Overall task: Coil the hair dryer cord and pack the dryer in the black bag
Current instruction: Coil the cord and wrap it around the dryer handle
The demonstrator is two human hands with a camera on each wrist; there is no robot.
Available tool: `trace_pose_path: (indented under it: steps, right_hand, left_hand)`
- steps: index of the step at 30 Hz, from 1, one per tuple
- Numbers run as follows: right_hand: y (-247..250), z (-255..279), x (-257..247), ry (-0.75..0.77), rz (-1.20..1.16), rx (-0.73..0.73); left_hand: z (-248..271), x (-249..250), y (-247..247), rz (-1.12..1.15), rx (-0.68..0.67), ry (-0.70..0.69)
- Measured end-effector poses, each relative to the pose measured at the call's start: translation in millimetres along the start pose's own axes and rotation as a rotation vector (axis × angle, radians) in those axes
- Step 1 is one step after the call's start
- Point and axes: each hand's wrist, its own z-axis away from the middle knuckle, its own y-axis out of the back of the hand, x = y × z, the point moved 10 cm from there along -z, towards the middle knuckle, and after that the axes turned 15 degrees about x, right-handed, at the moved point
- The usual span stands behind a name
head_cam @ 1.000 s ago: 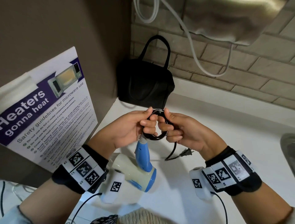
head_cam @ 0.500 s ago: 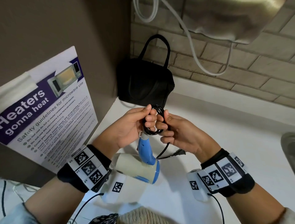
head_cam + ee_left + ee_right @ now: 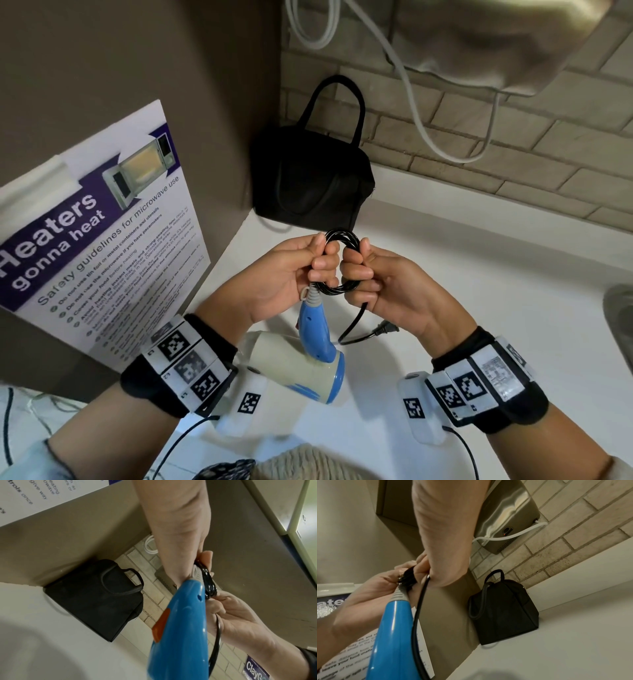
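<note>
Head view: you hold the coiled cord (image 3: 340, 263) between both hands, above the white counter (image 3: 479, 308). Your left hand (image 3: 284, 274) pinches the coil's left side, your right hand (image 3: 383, 287) curls round its right side. The hair dryer (image 3: 308, 363) hangs below the coil by its blue handle. A short tail of cord ends in the plug (image 3: 385, 329), not yet wound in. The black bag (image 3: 311, 181) stands in the corner beyond your hands; whether its top is open I cannot tell.

Left wrist view: the loops sit bunched at the handle's strain relief (image 3: 197, 574), with 1 strand trailing down past your right palm.

Right wrist view: same grip, fingers closed on the bundle; the loose strand (image 3: 419, 608) runs along the handle.

Step in hand, as I judge it: coiling, nearly done. Next move calls for winding the last tail in, keeping the loops pinched, then carrying the dryer to the bag.
</note>
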Motion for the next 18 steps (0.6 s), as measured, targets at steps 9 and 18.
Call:
trace_pose_path:
  steps: [9, 18]
  right_hand:
    - [-2.1, -0.4, 5.5, -0.064, 0.028, -0.042]
    - [4.6, 0.5, 0.5, -0.028, 0.12, 0.013]
  left_hand:
    - [4.8, 0.5, -2.2, -0.006, -0.035, 0.016]
    - [2.3, 0.1, 0.6, 0.003, 0.018, -0.01]
